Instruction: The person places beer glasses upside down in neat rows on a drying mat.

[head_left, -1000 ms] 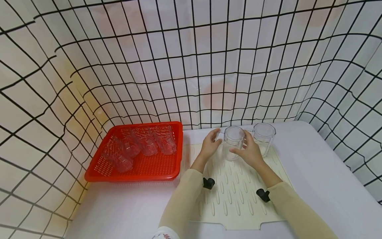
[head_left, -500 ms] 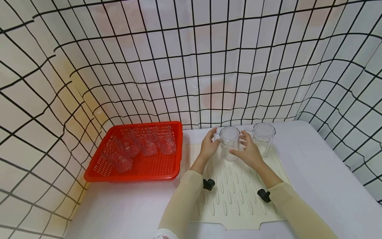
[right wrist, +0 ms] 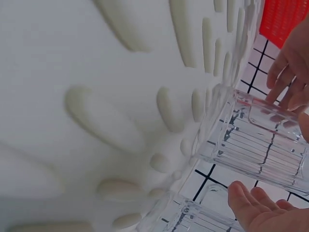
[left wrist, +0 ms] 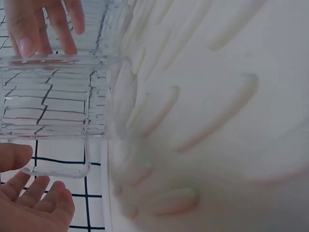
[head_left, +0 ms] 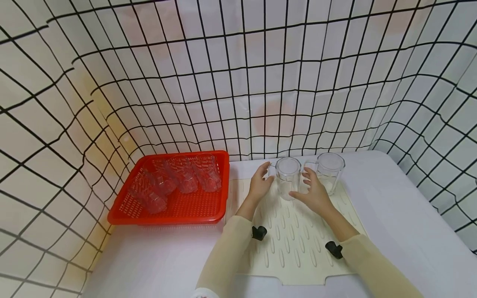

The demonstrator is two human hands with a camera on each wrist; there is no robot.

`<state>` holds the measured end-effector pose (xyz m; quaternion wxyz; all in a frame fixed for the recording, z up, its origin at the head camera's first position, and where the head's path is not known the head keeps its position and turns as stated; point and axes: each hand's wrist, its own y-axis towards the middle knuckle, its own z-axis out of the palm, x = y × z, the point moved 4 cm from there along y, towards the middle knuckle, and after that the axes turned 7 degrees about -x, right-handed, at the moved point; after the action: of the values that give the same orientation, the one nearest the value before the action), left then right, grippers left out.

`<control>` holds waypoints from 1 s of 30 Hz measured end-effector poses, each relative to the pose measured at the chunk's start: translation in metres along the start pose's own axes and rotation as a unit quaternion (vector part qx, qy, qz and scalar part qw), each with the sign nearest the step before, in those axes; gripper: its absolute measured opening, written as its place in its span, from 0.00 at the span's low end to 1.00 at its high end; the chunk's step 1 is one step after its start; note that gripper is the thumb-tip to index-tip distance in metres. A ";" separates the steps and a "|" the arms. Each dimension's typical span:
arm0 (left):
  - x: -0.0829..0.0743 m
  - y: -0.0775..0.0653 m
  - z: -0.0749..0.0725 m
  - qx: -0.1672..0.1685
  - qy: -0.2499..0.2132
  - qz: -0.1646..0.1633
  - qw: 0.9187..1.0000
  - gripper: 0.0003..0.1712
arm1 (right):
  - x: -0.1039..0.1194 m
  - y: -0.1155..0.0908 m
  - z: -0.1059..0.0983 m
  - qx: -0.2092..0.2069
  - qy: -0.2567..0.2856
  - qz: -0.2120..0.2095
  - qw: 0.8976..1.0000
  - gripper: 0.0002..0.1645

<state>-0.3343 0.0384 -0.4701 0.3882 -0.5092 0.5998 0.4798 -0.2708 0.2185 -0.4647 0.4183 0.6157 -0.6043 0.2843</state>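
A clear glass mug point(head_left: 287, 179) stands upright on the cream ridged mat point(head_left: 287, 240), its handle pointing left. My left hand point(head_left: 259, 184) is beside that handle point(left wrist: 60, 171), thumb and fingers parted around it; whether they touch it is unclear. On the mug's other side, my right hand point(head_left: 314, 194) has its fingers spread and apart from the glass, the thumb close to the mug's lower front. A second clear mug point(head_left: 330, 174) stands upright on the mat to the right, just behind my right hand.
To the left, a red plastic basket point(head_left: 193, 211) holds several clear glass mugs point(head_left: 184, 178) lying on their sides. Black wire mesh point(head_left: 264, 87) encloses the back and both sides of the white table point(head_left: 156, 256).
The mug shifted slightly left, then stayed put. My right hand's fingers have drawn away from its side to the right. My left hand moved a little left with the handle.
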 end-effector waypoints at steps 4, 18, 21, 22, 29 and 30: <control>0.006 -0.004 -0.004 -0.006 0.007 -0.008 1.000 0.28 | -0.001 -0.007 -0.001 0.005 -0.007 -0.003 1.000 0.59; 0.014 -0.036 -0.026 -0.011 -0.013 0.003 1.000 0.26 | -0.003 -0.044 -0.012 0.036 -0.025 0.041 0.998 0.54; 0.013 -0.047 -0.030 -0.002 -0.020 0.001 1.000 0.25 | -0.002 -0.054 -0.014 0.046 -0.024 0.045 0.998 0.53; 0.013 -0.051 -0.031 0.001 -0.023 0.001 1.000 0.25 | -0.002 -0.057 -0.015 0.047 -0.025 0.046 0.998 0.53; 0.017 -0.071 -0.041 -0.001 -0.027 0.004 1.000 0.23 | -0.006 -0.073 -0.019 0.052 -0.053 0.056 0.996 0.51; 0.017 -0.074 -0.042 0.000 -0.026 0.004 1.000 0.23 | -0.006 -0.074 -0.019 0.055 -0.062 0.057 0.995 0.51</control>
<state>-0.2638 -0.0083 -0.4898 0.4017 -0.4944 0.5914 0.4944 -0.1958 0.2322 -0.4734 0.3287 0.6188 -0.6468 0.3011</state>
